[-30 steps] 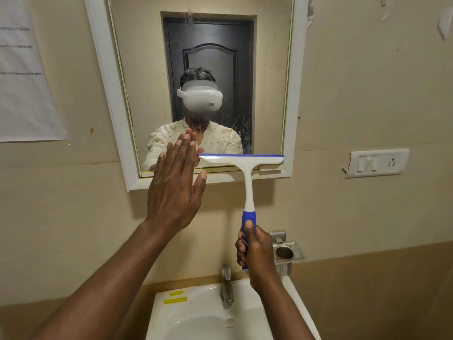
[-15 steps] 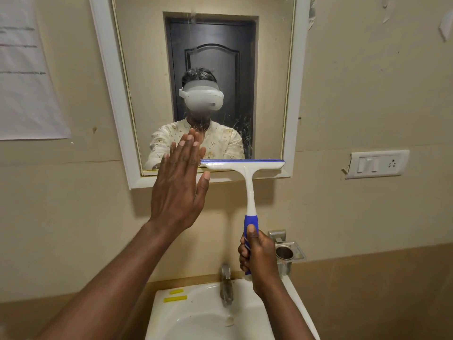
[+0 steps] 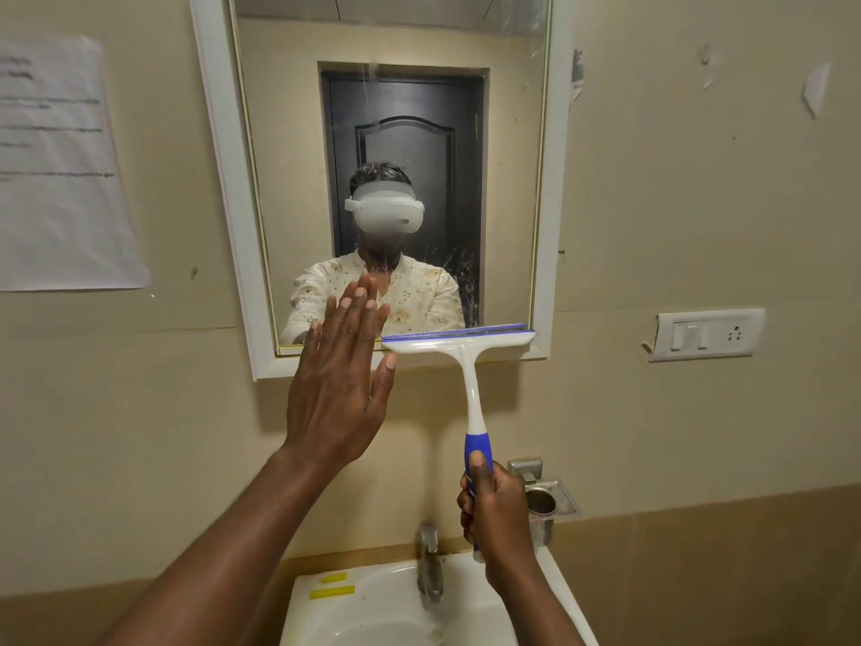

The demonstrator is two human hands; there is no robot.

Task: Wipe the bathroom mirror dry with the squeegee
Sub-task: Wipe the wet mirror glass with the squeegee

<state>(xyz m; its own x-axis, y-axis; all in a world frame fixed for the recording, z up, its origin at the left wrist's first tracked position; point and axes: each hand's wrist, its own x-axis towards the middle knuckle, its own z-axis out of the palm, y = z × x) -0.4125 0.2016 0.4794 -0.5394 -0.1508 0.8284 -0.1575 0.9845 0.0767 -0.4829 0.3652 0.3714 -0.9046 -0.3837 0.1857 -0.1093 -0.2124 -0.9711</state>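
Squeegee at the foot of the mirror, one hand flat beside it

The right hand (image 3: 496, 510) is curled round the blue grip of the squeegee (image 3: 470, 366), thumb laid up the handle. Straight above that grip the white neck rises to the blade, which lies level along the bottom edge of the mirror (image 3: 503, 179) — against the glass or just off it, I cannot tell. Up and to the left of the grip, the left hand (image 3: 338, 389) is held flat, fingers straight together, fingertips over the lower glass — its thumb just beside the blade's left end.

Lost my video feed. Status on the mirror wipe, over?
Right hand grips squeegee handle; left hand open, flat. Blade at mirror bottom edge. Nothing blocking.
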